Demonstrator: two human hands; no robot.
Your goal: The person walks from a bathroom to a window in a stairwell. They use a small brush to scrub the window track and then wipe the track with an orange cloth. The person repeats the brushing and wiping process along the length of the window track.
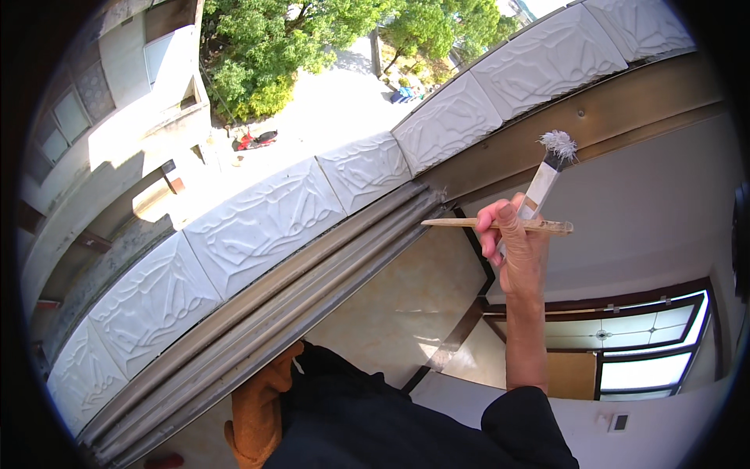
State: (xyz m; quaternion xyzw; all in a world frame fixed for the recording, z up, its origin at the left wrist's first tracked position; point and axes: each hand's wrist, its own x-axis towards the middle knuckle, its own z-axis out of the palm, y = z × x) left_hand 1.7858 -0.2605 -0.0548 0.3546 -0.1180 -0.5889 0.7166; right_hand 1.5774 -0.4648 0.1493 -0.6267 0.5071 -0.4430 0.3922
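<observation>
My right hand (515, 240) is raised near the corner of the window frame, its fingers closed around two tools. One is a flat brush (542, 182) with a pale handle, a dark band and frayed white bristles pointing up. The other is a thin wooden stick (445, 222), tapered at its left end, lying crosswise under the thumb. The bristles are just in front of the brown metal frame (644, 102). My left hand cannot be made out. A fuzzy brown cloth-like thing (258, 416) lies beside my dark clothing at the lower left, against the window track.
Grooved metal window tracks (263, 316) run diagonally below a ledge of white embossed tiles (263, 217). Beyond the ledge are a sunlit yard far below, trees (252, 58) and a building (123, 64). Indoors, a tiled floor (398, 299) and a dark-framed glazed opening (644, 346) show.
</observation>
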